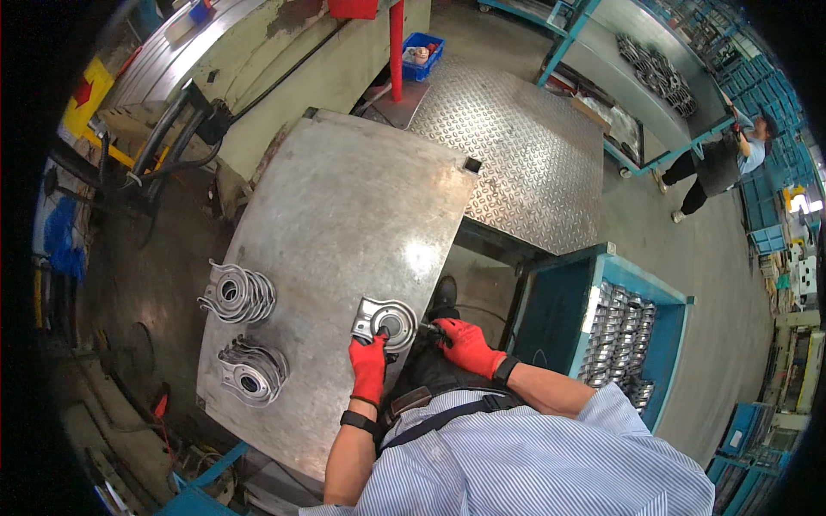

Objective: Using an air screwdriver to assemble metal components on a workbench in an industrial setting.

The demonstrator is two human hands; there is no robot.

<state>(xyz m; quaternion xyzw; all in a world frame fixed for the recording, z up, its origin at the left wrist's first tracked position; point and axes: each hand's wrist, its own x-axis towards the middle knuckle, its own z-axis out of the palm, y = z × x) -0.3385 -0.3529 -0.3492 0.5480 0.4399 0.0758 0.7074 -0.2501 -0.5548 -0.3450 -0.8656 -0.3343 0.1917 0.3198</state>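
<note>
At the near right edge of the metal table [344, 198] lies a stamped metal bracket [401, 310] with a round ring and a flat flange. My left hand [368, 368], in a red glove with dark fingertips, grips its near side, with fingers at the ring's opening. Just right of the ring is my right hand [469, 346], also gloved in red. Its fingers are closed around something small and dark by the bracket's edge, too small to name. To the left on the table stand two stacks of similar brackets, a farther stack [243, 294] and a nearer stack [254, 371].
A blue bin [559, 301] with rows of metal parts stands to my right. Beyond the table are a tread-plate platform [525, 146], a red post [396, 52] and a blue basket [437, 43]. Another person [727, 163] stands by a blue-framed cart at far right.
</note>
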